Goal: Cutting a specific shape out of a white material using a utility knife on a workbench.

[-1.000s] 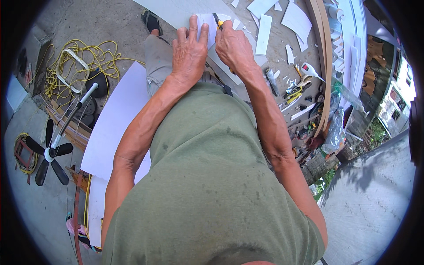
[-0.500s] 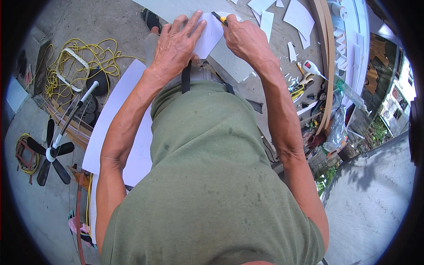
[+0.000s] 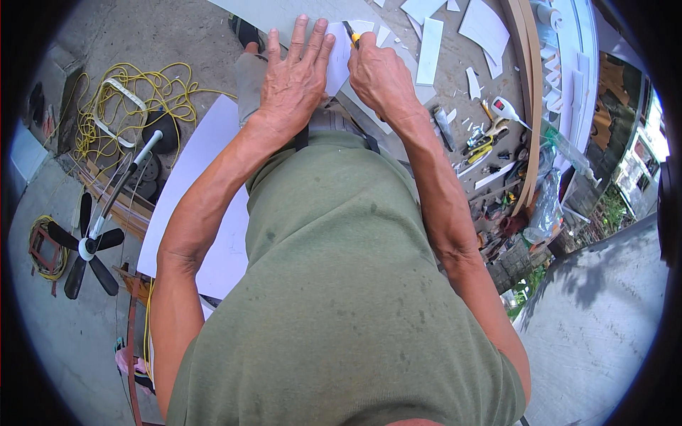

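My left hand (image 3: 293, 85) lies flat, fingers spread and grasping nothing, at the edge of a white sheet (image 3: 339, 62) atop a larger pale board (image 3: 273, 10) beyond my waist; my right hand (image 3: 381, 79) is closed around a yellow-and-black knife (image 3: 356, 37), blade near the sheet's far end.

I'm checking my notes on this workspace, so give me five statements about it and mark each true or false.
1. The right hand grips a yellow-and-black hand tool. True.
2. The left hand is clenched into a fist. False: the left hand has its fingers extended.
3. Tangled yellow cord lies off to the person's left. True.
4. The fan blades are white. False: the fan blades are black.
5. Several cut white pieces lie to the right of the right hand. True.
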`<control>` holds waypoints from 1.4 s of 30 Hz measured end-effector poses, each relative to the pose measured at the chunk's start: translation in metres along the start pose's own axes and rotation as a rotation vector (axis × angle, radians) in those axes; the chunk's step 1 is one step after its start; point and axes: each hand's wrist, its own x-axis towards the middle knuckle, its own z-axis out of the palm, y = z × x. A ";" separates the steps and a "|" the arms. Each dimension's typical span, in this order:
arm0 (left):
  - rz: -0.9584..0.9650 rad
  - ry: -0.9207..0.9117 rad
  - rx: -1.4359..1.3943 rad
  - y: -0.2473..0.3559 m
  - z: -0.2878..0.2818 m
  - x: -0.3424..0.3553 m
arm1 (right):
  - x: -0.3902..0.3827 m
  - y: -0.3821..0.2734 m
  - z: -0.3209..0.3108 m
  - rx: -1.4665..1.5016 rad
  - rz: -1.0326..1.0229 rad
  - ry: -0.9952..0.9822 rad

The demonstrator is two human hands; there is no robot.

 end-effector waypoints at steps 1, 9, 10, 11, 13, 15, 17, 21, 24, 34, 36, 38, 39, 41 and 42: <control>-0.005 0.003 -0.002 0.001 0.003 0.000 | 0.000 0.000 0.002 0.010 0.004 0.008; -0.002 0.021 0.031 0.001 0.015 0.002 | -0.005 -0.002 0.007 0.026 0.011 0.029; -0.004 0.031 0.012 0.001 0.017 0.002 | -0.004 -0.002 0.007 0.025 0.018 0.029; -0.005 0.038 -0.009 0.002 0.017 0.002 | -0.004 -0.003 0.007 0.024 0.019 0.029; 0.011 0.064 -0.079 0.001 0.017 0.000 | -0.005 -0.002 0.007 0.041 0.026 0.016; 0.027 0.091 -0.148 0.000 0.017 0.001 | -0.006 -0.001 0.011 0.044 0.030 0.032; 0.025 0.093 -0.129 0.001 0.017 0.002 | -0.006 -0.001 0.013 0.048 0.034 0.047; 0.019 0.103 -0.155 0.001 0.019 0.002 | -0.006 0.000 0.012 0.042 0.025 0.037; 0.018 0.110 -0.143 0.001 0.019 0.001 | -0.004 0.001 0.014 0.028 0.019 0.045; -0.005 0.111 -0.101 0.005 0.020 0.001 | -0.007 -0.001 0.014 0.057 0.028 0.049; -0.008 0.114 -0.102 0.005 0.020 0.002 | -0.008 -0.004 0.011 0.057 0.051 0.023; -0.010 0.112 -0.095 0.005 0.020 0.002 | -0.009 -0.005 0.011 0.059 0.076 -0.004; -0.009 0.112 -0.095 0.005 0.020 0.002 | -0.009 -0.004 0.012 0.064 0.069 0.006; -0.007 0.107 -0.080 0.004 0.020 0.003 | -0.010 -0.002 0.016 0.069 0.064 0.016; -0.005 0.107 -0.080 0.005 0.019 0.003 | -0.011 -0.002 0.018 0.064 0.049 0.044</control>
